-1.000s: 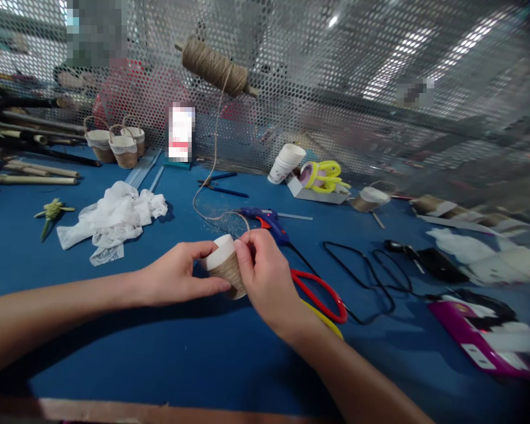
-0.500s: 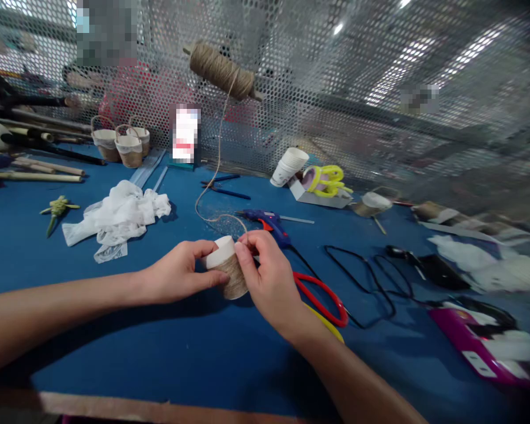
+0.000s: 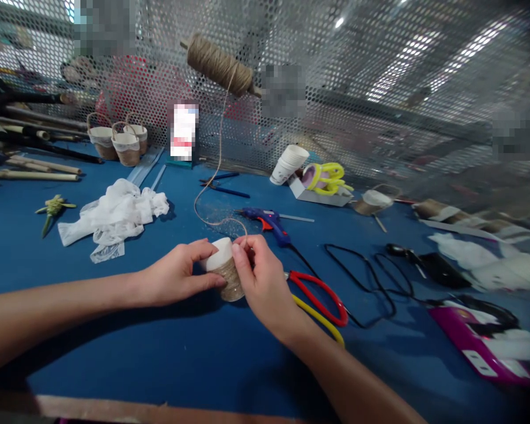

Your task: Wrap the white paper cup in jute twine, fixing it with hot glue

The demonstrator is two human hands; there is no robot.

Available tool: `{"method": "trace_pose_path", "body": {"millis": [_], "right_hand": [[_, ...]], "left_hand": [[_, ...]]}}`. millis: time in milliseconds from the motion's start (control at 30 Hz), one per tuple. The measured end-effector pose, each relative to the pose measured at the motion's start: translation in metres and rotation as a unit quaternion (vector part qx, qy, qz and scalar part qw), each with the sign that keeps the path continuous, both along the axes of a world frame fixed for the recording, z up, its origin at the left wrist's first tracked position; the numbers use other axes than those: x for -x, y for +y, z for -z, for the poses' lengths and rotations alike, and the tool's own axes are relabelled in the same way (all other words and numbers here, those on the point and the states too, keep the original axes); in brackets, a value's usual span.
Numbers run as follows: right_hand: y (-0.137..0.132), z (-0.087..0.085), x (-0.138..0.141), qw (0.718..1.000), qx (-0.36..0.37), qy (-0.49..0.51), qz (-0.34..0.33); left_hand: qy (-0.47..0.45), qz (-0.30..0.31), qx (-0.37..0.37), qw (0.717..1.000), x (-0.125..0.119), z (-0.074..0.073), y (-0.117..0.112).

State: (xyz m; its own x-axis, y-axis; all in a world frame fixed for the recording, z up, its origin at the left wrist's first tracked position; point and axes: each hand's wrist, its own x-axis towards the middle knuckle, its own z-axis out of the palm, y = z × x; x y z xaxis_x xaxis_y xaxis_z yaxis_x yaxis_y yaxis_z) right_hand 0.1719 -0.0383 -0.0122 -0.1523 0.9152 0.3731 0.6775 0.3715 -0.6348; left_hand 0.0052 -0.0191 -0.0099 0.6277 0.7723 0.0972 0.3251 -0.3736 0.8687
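Note:
A white paper cup, its lower part wound with brown twine, lies tilted between my hands above the blue table. My left hand grips it, fingers at the open rim and thumb on the wound side. Against the cup's right side, my right hand pinches the twine, its fingers partly hidden behind the thumb. From there the strand runs loosely over the table and up to a twine spool on a rod at the mesh screen. Just beyond my right hand lies a blue glue gun.
Scissors with red and yellow handles lie beside my right forearm. Pliers, white lace, small twine baskets and stacked paper cups sit farther back. A black cord leads toward a purple power strip.
My right hand has shifted slightly left along the cup, and the cup has turned a little. The view has moved slightly. Both hands keep their hold.

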Motion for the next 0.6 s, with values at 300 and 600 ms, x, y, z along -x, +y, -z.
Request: {"method": "trace_pose_path", "body": {"millis": [300,600], "right_hand": [[0.000,0.003,0.006,0.980,-0.159,-0.115,-0.008],[0.010,-0.008,-0.009,0.981,-0.147,-0.126,0.006]], "left_hand": [[-0.030,-0.039,0.110,0.993,-0.004,-0.015,0.000],[-0.038,-0.053,0.121,0.991,0.000,-0.008,0.002]]}}
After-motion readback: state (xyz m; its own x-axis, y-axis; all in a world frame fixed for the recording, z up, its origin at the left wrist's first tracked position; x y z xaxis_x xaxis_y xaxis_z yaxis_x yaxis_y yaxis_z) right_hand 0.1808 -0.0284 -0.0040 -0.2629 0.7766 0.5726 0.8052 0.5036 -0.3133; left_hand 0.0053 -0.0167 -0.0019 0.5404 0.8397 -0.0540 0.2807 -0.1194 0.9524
